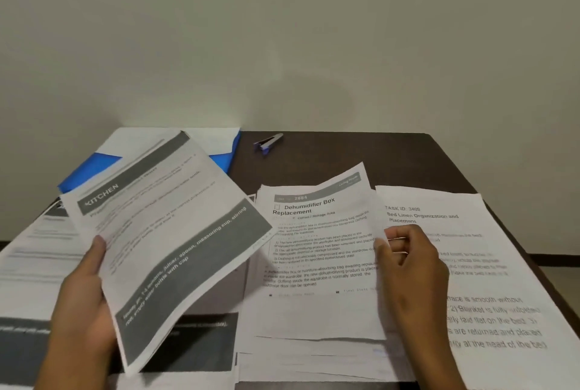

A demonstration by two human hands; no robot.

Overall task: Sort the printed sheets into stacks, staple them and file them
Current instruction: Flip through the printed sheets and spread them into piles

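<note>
We are lifting the KITCHEN sheet [163, 232] in our left hand [84, 305], thumb pinching its left edge, long axis tilting up-left; our right hand [411, 267] is curling round the Dehumidifier sheet's [317, 251] right edge atop the middle stack.

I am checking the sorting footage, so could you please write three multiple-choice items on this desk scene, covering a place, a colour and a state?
1. Where does the stapler lie?
A. At the table's far edge
B. On the Dehumidifier sheet
C. In a hand

2. What colour is the folder?
A. Red
B. Blue
C. Green

3. What is the left hand doing?
A. Resting open
B. Holding the stapler
C. Holding the KITCHEN sheet

Answers: 1 A, it lies on the dark table near the wall. 2 B, blue shows under white sheets. 3 C, the thumb lies on the lifted sheet.
</note>
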